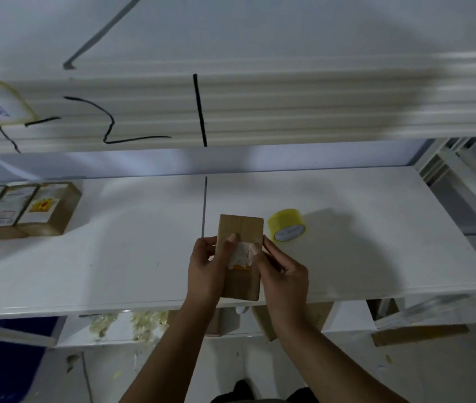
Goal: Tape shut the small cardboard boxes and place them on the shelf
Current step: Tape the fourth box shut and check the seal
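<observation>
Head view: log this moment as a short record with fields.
held box: small cardboard box, in both hands above the white shelf
left hand: grips the box's left side
right hand: grips its right side
tape roll: yellow, on the shelf right of the box
stored boxes: three labelled ones at shelf's left

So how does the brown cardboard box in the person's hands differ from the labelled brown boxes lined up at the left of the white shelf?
The held brown cardboard box is gripped by the left hand and right hand; the row of labelled brown boxes lies untouched. The held box's label looks torn; theirs look intact. It is alone; they sit side by side. All are small brown cardboard.
</observation>
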Tool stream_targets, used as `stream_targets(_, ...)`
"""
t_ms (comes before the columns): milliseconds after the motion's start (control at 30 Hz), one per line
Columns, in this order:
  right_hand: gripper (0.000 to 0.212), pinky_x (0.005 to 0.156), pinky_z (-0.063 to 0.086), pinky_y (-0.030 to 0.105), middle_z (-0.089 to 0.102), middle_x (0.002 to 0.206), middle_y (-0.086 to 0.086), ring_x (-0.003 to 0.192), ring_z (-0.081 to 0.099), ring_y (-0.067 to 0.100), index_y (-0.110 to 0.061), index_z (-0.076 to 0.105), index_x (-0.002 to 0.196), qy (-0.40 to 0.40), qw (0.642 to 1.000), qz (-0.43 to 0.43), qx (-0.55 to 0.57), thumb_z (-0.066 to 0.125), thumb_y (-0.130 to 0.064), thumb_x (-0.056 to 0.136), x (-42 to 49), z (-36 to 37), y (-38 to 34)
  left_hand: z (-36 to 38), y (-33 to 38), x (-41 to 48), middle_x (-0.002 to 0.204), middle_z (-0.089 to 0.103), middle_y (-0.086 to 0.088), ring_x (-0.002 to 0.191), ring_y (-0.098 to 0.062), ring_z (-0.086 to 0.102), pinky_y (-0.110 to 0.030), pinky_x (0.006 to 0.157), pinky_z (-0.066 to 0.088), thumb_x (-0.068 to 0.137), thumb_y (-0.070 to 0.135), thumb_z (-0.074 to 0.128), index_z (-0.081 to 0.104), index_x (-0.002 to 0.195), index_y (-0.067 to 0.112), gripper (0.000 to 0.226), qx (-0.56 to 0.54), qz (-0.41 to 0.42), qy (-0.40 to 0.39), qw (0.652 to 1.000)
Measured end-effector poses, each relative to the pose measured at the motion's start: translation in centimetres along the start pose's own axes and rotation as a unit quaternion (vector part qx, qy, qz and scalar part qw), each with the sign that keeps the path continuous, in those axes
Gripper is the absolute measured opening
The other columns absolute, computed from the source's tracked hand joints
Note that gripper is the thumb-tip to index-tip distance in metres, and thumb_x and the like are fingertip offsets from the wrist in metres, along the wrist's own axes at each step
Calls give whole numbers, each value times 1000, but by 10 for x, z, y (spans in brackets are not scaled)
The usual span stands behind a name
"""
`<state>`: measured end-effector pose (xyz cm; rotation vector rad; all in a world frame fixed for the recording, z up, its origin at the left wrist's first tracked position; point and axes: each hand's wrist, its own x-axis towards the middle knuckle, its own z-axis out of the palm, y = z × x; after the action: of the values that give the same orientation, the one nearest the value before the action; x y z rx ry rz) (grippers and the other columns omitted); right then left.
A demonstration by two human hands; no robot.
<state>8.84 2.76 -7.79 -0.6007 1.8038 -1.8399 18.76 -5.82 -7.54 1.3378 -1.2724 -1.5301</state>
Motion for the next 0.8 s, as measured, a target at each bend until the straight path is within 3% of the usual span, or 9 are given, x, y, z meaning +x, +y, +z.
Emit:
stream_targets(133, 54, 86, 60, 18, 75, 120, -22, 108, 72, -3, -34, 67, 138, -58, 998, -5, -30, 79, -49, 87, -9, -4, -3, 10, -5, -17, 104, 72, 21, 94, -2, 74, -17, 66, 58, 83, 67, 69, 61, 112, 34, 45, -24, 53, 24, 998)
stream_targets(267, 53, 86, 61, 21, 74, 125, -18, 109, 71, -2, -33, 65, 141, -78, 996, -6, -47, 78, -46, 91, -4, -12, -1, 11, -8, -16, 100, 72, 11, 86, 0, 74, -13, 60, 55, 79, 74, 67, 58, 107, 35, 49, -25, 47, 29, 998)
stream_targets(333, 54, 87, 61, 21, 74, 125, -18, 109, 71, -3, -33, 64, 142, -78, 995, -4, -61, 76, -49, 91, -4, -11, 2, 8, -13, -12, 109, 70, 8, 90, -2, 75, -17, 63, 59, 85, 71, 68, 56, 111, 38, 44, -27, 33, -4, 999)
stream_targets(467, 52, 93, 59, 26, 75, 120, -18, 110, 69, -3, -36, 67, 137, -51, 991, 32, -123, 74, -55, 90, 10, -8, 2, 1, -22, -7, 133, 61, -2, 114, -19, 71, -41, 90, 65, 94, 60, 67, 57, 137, 42, 48, -13, -23, -89, 996)
stream_targets(567, 45, 93, 59, 27, 77, 111, -16, 100, 69, -7, -33, 71, 129, -76, 983, 49, -162, 74, -55, 89, 26, -10, 1, -4, -32, -1, 125, 72, -9, 107, -26, 75, -44, 85, 66, 104, 39, 64, 70, 130, 34, 27, -23, 0, -54, 998)
stream_targets(700, 45, 83, 49, 30, 73, 106, -5, 99, 63, 18, -27, 74, 119, 5, 938, -144, -316, 62, -59, 91, 66, -32, -4, -6, -40, 26, 134, 62, -20, 118, -38, 66, -59, 101, 57, 108, 41, 56, 61, 141, 18, 41, 76, -1, -16, 997)
stream_targets(800, 49, 102, 35, 32, 67, 123, 2, 119, 55, 25, -24, 70, 127, -41, 887, -171, -427, 62, -58, 93, 121, -43, -10, 4, -41, 49, 139, 55, -24, 131, -43, 51, -56, 116, 40, 111, 40, 48, 54, 145, 12, 45, 230, -15, 5, 973)
